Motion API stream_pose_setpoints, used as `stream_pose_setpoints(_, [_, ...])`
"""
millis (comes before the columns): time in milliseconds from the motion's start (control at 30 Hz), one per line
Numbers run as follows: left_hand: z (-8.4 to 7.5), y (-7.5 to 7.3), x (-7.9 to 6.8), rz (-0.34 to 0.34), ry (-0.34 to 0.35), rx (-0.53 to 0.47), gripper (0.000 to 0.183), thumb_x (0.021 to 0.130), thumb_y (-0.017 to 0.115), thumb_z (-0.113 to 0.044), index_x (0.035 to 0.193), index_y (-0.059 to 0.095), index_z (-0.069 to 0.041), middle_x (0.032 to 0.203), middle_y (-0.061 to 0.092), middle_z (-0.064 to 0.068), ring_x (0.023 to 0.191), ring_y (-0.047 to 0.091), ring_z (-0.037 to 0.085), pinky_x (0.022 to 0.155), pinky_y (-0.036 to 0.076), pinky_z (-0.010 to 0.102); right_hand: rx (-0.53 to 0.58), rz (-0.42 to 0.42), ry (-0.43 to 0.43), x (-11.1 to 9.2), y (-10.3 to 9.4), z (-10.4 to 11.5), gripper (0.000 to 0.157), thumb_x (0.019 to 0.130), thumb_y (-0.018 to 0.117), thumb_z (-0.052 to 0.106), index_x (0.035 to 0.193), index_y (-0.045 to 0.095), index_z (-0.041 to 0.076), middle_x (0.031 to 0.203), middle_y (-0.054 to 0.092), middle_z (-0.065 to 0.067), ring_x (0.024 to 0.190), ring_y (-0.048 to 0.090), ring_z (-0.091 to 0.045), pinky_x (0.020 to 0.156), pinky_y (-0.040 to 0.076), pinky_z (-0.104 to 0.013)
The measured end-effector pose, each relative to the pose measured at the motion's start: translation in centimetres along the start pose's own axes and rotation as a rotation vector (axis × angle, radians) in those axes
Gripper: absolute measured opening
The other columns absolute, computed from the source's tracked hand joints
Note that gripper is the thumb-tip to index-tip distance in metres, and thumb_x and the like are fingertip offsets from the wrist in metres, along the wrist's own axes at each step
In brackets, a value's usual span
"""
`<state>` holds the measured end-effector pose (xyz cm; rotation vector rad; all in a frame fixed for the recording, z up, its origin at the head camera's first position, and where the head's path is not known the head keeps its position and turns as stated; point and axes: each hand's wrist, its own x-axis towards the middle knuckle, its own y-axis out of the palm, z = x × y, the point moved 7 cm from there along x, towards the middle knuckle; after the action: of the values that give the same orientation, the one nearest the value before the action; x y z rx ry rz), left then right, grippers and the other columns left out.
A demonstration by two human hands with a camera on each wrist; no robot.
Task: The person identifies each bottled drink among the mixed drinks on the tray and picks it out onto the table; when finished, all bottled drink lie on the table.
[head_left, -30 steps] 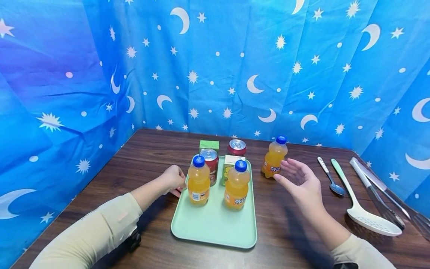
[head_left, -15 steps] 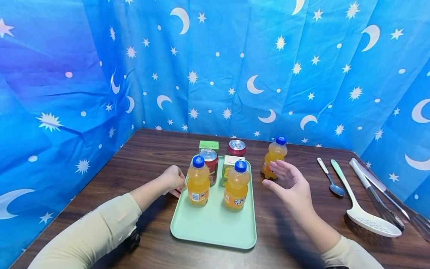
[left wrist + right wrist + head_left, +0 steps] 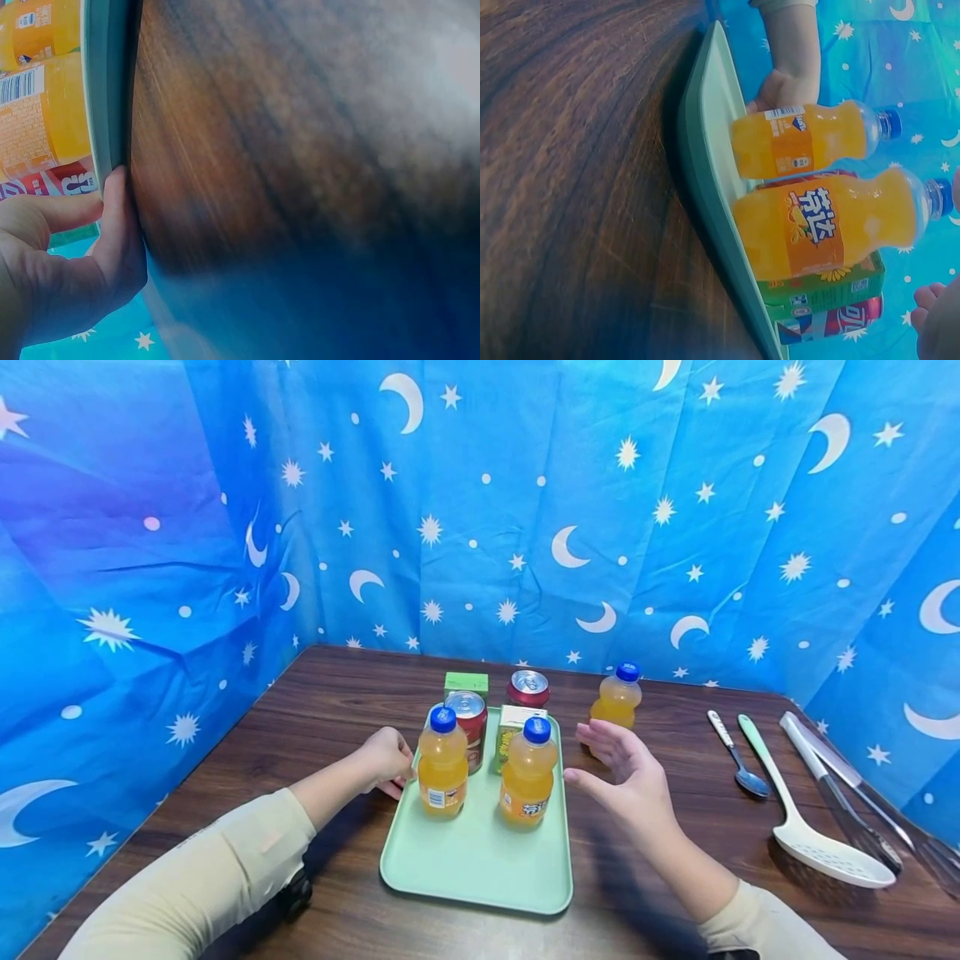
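Observation:
My left hand [image 3: 388, 762] pinches the left rim of a pale green tray [image 3: 476, 868], with the thumb above and a finger against the outer side in the left wrist view. Two orange soda bottles with blue caps stand upright on the tray: a left bottle [image 3: 442, 768] and a right bottle [image 3: 527, 785]. Behind them are a red soda can [image 3: 474, 727] and a drink carton [image 3: 513, 731]. My right hand [image 3: 630, 789] is raised just right of the tray, fingers spread and holding nothing. It partly hides a third orange soda bottle [image 3: 619, 697] on the table.
Another red can [image 3: 528, 688] and a green box [image 3: 467, 683] stand at the tray's far end. To the right lie a spoon [image 3: 750, 782], a slotted turner [image 3: 832, 856] and other long-handled utensils on the wooden table [image 3: 337, 693]. A blue curtain [image 3: 480, 527] closes the back.
My right hand has moved left, away from the third bottle and towards the tray's right bottle. The left hand keeps its place on the tray rim.

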<state>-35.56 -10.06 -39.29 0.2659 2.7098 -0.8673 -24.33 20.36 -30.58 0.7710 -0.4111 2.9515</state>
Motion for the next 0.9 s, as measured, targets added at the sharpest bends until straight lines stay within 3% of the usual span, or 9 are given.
stream_pose_setpoints(333, [0.0,-0.1,0.0,0.007,-0.005,-0.012,0.015,0.079,0.065,0.011,0.089,0.055,0.005,0.085,0.056,0.017,0.062,0.059,0.024,0.052,0.058,0.036,0.011,0.025,0.047,0.2,1.1,-0.4,0.064,0.073,0.081,0.011,0.128,0.048,0.006,0.125,0.058,-0.008,0.117,0.052,-0.018,0.097,0.042,-0.021])
stream_pose_setpoints(900, [0.1,0.0,0.0,0.002,-0.01,-0.013,0.014,0.08,0.064,0.01,0.089,0.055,0.005,0.083,0.056,0.017,0.061,0.057,0.022,0.052,0.058,0.035,-0.046,0.049,0.091,0.6,2.5,-1.0,0.064,0.074,0.081,0.018,0.128,0.049,0.005,0.123,0.059,-0.008,0.115,0.054,-0.02,0.099,0.043,-0.04])
